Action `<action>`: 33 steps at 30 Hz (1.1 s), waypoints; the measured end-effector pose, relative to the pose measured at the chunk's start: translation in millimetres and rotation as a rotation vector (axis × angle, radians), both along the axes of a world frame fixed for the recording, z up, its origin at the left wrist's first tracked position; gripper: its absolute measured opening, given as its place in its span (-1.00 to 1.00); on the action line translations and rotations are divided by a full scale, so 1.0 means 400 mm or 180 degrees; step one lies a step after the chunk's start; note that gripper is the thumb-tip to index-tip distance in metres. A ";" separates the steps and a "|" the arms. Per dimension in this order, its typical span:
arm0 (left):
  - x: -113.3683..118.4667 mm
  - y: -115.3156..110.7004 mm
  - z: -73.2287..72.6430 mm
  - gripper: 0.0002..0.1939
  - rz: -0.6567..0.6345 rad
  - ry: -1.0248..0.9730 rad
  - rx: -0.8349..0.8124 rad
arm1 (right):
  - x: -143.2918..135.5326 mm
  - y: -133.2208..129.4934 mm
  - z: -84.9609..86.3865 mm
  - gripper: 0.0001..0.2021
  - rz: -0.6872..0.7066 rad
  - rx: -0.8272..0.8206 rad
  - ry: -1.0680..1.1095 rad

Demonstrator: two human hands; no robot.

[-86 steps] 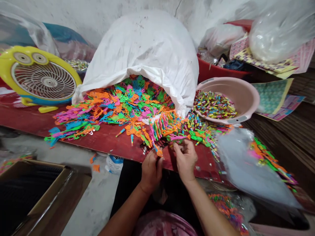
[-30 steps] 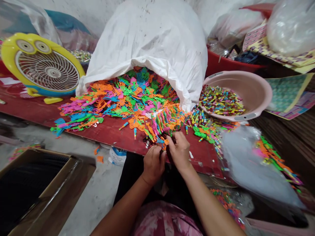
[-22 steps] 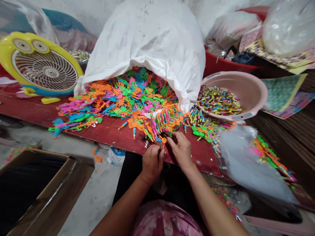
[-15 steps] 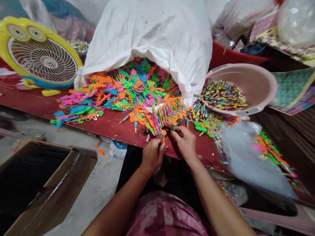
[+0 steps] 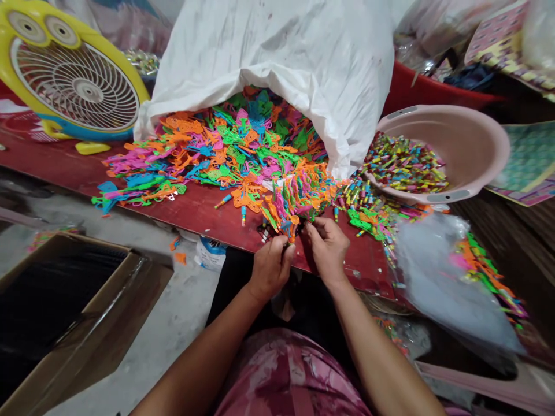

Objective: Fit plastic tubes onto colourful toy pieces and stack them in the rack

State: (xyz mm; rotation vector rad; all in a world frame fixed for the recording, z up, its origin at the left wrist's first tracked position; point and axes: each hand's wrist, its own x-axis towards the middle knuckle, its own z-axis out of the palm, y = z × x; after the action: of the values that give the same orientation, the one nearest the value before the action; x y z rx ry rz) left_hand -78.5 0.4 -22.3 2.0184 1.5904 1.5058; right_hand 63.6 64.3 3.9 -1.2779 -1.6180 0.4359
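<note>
My left hand is closed at the table edge, its thumb and fingers pinched on a small orange-and-blue plastic piece that stands up above the fingertips. To the right, my right hand is also closed; its fingertips meet near a dark spot, and what they hold is too small to make out. Just beyond both hands lies a row of stacked plastic pieces in pink, green and orange. Behind it, a big heap of similar bright pieces spills from a white sack.
A pink basin at the right holds many small striped tubes; more lie beside it. Clear plastic bags rest on the right of the red table. A yellow fan stands left, above an open cardboard box on the floor.
The view has shifted slightly, so the table things sit a little differently in the picture. Both hands stay close together, fingers pinched; the left has tilted slightly at the piece.
</note>
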 end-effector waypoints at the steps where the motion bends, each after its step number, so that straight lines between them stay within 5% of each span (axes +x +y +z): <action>1: -0.001 0.000 0.001 -0.81 -0.0007 -0.0005 -0.0022 | -0.002 -0.001 0.000 -0.83 -0.0003 0.0029 -0.0028; 13: -0.008 0.005 0.015 -0.84 -0.0067 -0.0076 -0.0136 | -0.002 0.006 0.004 -0.86 0.0222 -0.0112 0.0182; 22: -0.024 -0.024 -0.008 -0.73 -0.0307 0.0123 0.0518 | 0.036 0.014 0.015 -0.86 0.0332 -0.0168 -0.0432; 25: -0.045 -0.051 -0.011 -0.66 0.0046 0.0160 0.0708 | 0.039 0.017 0.004 -0.85 0.0370 -0.0293 -0.0311; 29: -0.116 -0.033 -0.008 -0.75 0.1309 0.0186 0.0826 | 0.039 0.016 0.004 -0.84 0.0409 -0.0360 -0.0158; 31: -0.157 -0.002 0.001 -0.77 0.1893 0.0209 0.0547 | 0.037 0.013 0.004 -0.83 0.0403 -0.0357 -0.0095; 33: -0.191 0.033 0.015 -0.75 0.2042 0.0329 -0.0036 | 0.034 0.010 0.001 -0.83 0.0397 -0.0356 -0.0074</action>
State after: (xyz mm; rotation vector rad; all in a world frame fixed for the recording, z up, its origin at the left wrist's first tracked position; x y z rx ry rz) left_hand -154.7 13.5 -16.2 1.6768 2.4404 1.5701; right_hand 77.1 68.4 4.2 -1.2725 -1.7192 0.5979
